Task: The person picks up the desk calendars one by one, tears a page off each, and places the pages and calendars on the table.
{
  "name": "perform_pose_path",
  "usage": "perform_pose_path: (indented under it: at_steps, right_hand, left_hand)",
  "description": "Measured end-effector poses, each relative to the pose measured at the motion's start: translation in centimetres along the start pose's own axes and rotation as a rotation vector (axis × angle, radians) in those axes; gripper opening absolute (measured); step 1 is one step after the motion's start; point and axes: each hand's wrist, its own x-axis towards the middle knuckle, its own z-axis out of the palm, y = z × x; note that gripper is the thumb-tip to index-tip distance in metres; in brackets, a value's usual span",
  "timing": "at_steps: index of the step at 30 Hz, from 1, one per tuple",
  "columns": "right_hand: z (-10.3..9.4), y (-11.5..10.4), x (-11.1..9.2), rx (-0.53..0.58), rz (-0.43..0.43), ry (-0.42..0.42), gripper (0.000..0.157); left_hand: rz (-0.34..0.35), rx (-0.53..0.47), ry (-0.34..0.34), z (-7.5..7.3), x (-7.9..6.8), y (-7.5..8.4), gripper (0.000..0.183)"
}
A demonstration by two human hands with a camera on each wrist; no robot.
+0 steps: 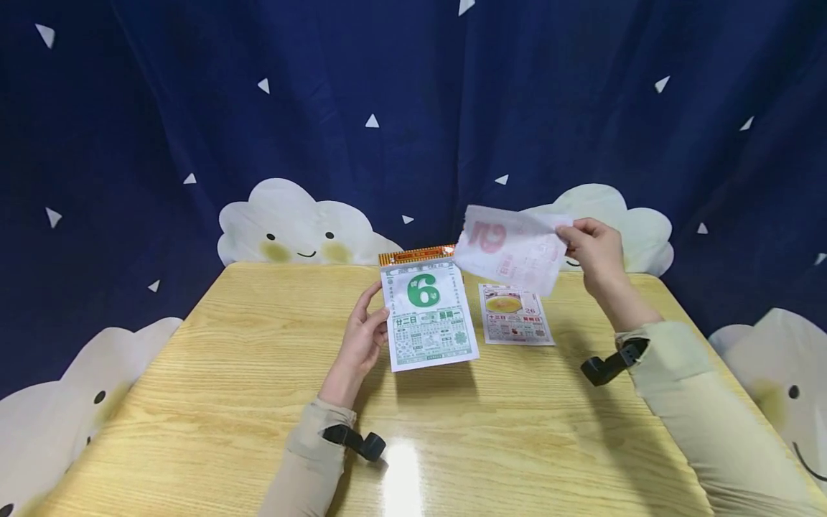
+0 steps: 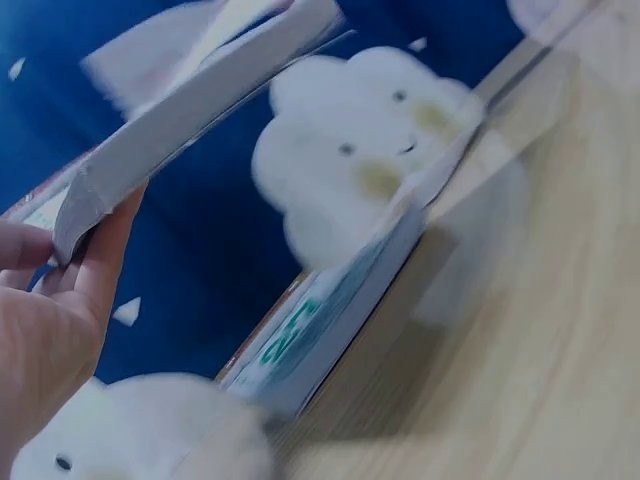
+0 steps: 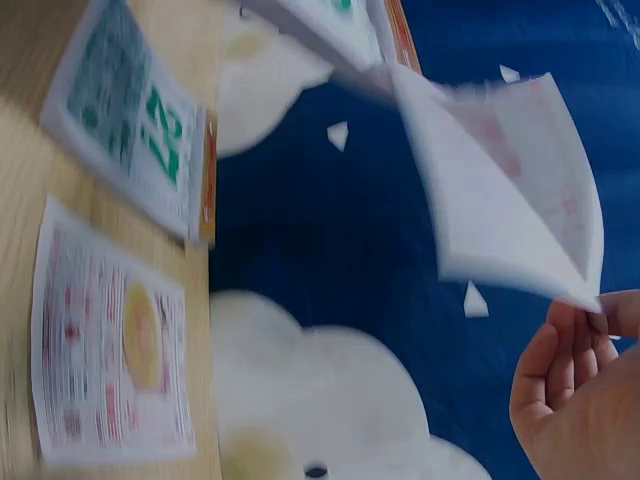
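Observation:
A tear-off calendar (image 1: pixel 431 323) with a large green 6 is gripped at its left edge by my left hand (image 1: pixel 363 334), thumb in front. In the left wrist view this pad (image 2: pixel 180 130) is seen from its edge, tilted. My right hand (image 1: pixel 597 251) pinches the corner of a thin white page (image 1: pixel 513 248) whose red print shows through from the back. The page's other end lies by the calendar's top right corner; I cannot tell whether it still joins. In the right wrist view the page (image 3: pixel 500 190) is folded over and blurred.
On the wooden table (image 1: pixel 258 395) lies a loose red-printed sheet (image 1: pixel 515 316) with a yellow bowl picture. A second calendar pad (image 3: pixel 130 115) with green numerals stands beside it, mostly hidden in the head view. A dark blue curtain (image 1: pixel 310 115) hangs behind the table.

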Motion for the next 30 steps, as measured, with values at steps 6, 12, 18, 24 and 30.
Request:
perform_pose_path:
  at_steps: [6, 12, 18, 24, 30]
  right_hand:
    - [-2.0, 0.3, 0.4, 0.024, 0.007, 0.056, 0.013]
    - [-2.5, 0.7, 0.3, -0.112, -0.016, 0.109, 0.015]
    - [-2.9, 1.4, -0.4, -0.122, -0.038, 0.118, 0.012]
    - [-3.2, 2.4, -1.7, -0.178, -0.063, 0.127, 0.011]
    - [-3.3, 3.3, -2.6, -0.291, -0.077, 0.154, 0.017]
  left_hand:
    - [-0.002, -0.001, 0.004, -1.3, -0.2, 0.6, 0.055]
    - [-0.036, 0.025, 0.006, -1.6, -0.4, 0.9, 0.054]
    - [-0.073, 0.046, 0.011, -2.0, -0.9, 1.0, 0.053]
    - [-0.125, 0.081, -0.010, -2.6, -1.5, 1.0, 0.055]
    - [-0.170, 0.109, -0.008, -2.9, -1.9, 0.9, 0.056]
